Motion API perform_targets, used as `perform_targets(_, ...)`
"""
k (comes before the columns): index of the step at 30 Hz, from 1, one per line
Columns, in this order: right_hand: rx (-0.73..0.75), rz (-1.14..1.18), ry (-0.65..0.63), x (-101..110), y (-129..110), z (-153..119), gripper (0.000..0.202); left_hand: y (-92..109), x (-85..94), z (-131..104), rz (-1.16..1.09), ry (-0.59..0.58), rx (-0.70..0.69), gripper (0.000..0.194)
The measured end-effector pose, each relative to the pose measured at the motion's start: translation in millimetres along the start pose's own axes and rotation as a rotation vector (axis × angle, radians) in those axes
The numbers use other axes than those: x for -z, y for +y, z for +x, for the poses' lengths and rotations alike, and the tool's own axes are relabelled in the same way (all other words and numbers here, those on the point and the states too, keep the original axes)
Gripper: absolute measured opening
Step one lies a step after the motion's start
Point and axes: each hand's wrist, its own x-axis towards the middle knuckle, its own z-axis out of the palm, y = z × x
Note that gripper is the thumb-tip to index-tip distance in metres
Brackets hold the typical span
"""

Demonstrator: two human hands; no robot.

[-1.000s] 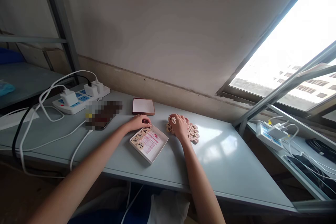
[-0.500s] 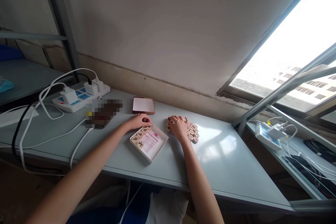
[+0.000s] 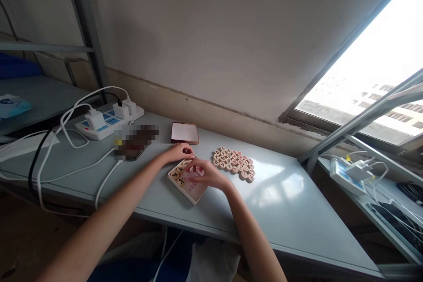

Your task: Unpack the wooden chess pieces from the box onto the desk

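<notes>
A shallow white box (image 3: 185, 194) lies on the grey desk with several round wooden pieces (image 3: 180, 181) marked in black along its left side. At the box's far corner is my left hand (image 3: 180, 152), fingers curled; what they hold, if anything, is hidden. My right hand (image 3: 206, 174) is over the box, its fingers reaching toward the pieces and blurred, so I cannot make out whether it holds one. To the right, round pieces with black and red characters (image 3: 234, 163) lie packed together in rows on the desk.
The box's lid (image 3: 185, 133) lies behind, near the wall. At the left are a white power strip (image 3: 109, 122) with plugs and cables, and a pixelated dark object (image 3: 137, 143). A metal frame (image 3: 357, 119) and a second power strip (image 3: 346, 176) stand at the right.
My right hand has left the rows of pieces and moved left over the box, uncovering the rows. The whole view has shifted slightly. My left hand stays at the box's corner.
</notes>
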Motion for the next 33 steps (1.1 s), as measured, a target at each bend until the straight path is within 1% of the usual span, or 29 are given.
perform_targets(2,0.056,-0.055,-0.05,-9.7,-5.1,2.8,0.026,0.7,0.1,0.2,-0.002,0.005,0.006,0.031)
perform_targets(3,0.075,-0.091,-0.053,-13.8,-5.5,3.9,0.026,1.0,0.1,0.1,-0.004,0.005,0.009,0.031)
perform_targets(7,0.071,-0.177,-0.023,-21.0,-0.4,5.3,0.025,0.2,-0.1,-0.1,-0.01,0.008,0.007,0.029)
perform_targets(11,0.086,-0.125,0.008,-11.9,-1.8,1.8,0.023,-2.4,-0.1,0.4,-0.018,0.005,0.003,0.027)
perform_targets(13,0.1,-0.075,0.059,-2.7,-3.7,-1.2,0.022,-2.9,0.0,0.8,-0.015,0.005,0.004,0.027)
perform_targets(15,0.057,-0.04,0.155,7.3,-1.3,-4.2,0.021,-2.6,0.1,0.8,-0.009,0.002,0.007,0.028)
perform_targets(17,-0.032,-0.04,0.28,16.6,8.7,-5.9,0.02,-1.6,0.3,0.4,-0.011,-0.001,0.007,0.029)
perform_targets(20,-0.19,-0.081,0.454,27.3,36.7,-4.7,0.024,0.2,0.3,-0.9,-0.011,0.01,0.023,0.031)
perform_targets(22,-0.294,-0.13,0.634,32.2,58.2,-2.2,0.028,0.9,0.0,-1.9,-0.005,0.019,0.033,0.033)
perform_targets(23,-0.322,-0.158,0.713,34.0,68.0,-1.0,0.027,1.0,-0.2,-2.2,-0.003,0.024,0.033,0.033)
perform_targets(25,-0.358,-0.2,0.795,36.2,83.6,0.8,0.024,1.0,-0.8,-2.8,0.005,0.026,0.023,0.033)
perform_targets(26,-0.371,-0.224,0.804,36.5,89.3,1.2,0.023,0.9,-1.1,-3.0,0.012,0.027,0.02,0.033)
perform_targets(28,-0.396,-0.299,0.781,35.5,96.6,1.2,0.023,0.9,-1.7,-3.3,0.024,0.028,0.02,0.033)
perform_targets(33,-0.411,-0.549,0.643,28.7,99.5,-2.3,0.024,2.1,-2.3,-4.2,0.03,0.041,0.018,0.032)
